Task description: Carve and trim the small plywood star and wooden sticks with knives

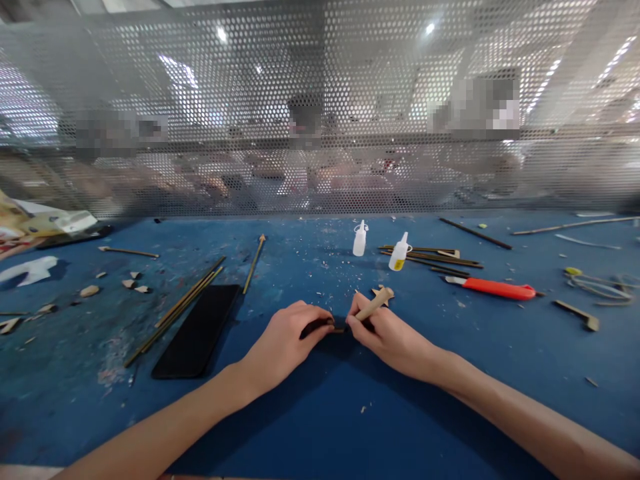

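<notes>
Near the middle of the blue table, my left hand [280, 343] pinches a small thin brown strip [339, 329] between thumb and fingers. My right hand [400, 340] grips a tan, round-handled tool [374, 305] much like a pen is held. Its tip points down at the strip's right end, where the working end is too small and dark to make out. Just behind the right hand lies a small flat tan offcut [391, 294], partly covered by the handle. Left of my left hand a black phone [197, 333] lies flat.
Two white glue bottles [360, 240] stand behind my hands, near dark sticks [440, 258]. A red-handled knife [497, 288] lies right. Thin sticks [175, 310] lie beside the phone. A perforated metal screen [320, 80] closes the back, with blurred people behind it.
</notes>
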The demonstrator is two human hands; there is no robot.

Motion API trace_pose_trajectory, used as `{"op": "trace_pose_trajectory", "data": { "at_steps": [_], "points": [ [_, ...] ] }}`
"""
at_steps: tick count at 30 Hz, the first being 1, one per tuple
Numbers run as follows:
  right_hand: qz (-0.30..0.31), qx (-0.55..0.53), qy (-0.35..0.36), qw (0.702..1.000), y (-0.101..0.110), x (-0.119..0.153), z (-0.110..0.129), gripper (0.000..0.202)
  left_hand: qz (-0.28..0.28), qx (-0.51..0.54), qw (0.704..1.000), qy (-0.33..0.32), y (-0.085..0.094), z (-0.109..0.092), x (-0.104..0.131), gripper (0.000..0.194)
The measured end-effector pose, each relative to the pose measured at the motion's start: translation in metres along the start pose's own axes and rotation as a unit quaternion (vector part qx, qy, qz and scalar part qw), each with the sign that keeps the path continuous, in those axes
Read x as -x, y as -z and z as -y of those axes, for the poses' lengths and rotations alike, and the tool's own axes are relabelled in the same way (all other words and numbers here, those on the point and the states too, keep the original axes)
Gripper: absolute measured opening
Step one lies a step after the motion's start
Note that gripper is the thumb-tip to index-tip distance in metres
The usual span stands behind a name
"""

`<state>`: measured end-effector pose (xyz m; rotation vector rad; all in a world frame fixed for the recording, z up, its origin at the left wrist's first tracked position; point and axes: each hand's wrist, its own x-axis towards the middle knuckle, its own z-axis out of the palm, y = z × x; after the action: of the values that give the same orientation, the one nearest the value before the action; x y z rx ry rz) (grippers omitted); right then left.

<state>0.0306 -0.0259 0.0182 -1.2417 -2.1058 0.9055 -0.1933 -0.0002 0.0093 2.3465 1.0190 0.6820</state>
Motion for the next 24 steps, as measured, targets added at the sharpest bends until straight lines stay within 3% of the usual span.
{"op": "trace_pose_trajectory", "data": {
  "at_steps": [11,24],
  "points": [
    [-0.034,0.014,0.003,0.999,0.0001,0.0019,0.0016,0.017,0.003,-0.002,1.000,0.001,-0.0006,0.0007,0.0000,0.016],
    [-0.028,0.030,0.004,0.999,-0.0014,-0.0005,0.0012,0.018,0.001,0.003,1.000,0.010,-0.0017,0.0020,0.0004,0.016]
  ]
}}
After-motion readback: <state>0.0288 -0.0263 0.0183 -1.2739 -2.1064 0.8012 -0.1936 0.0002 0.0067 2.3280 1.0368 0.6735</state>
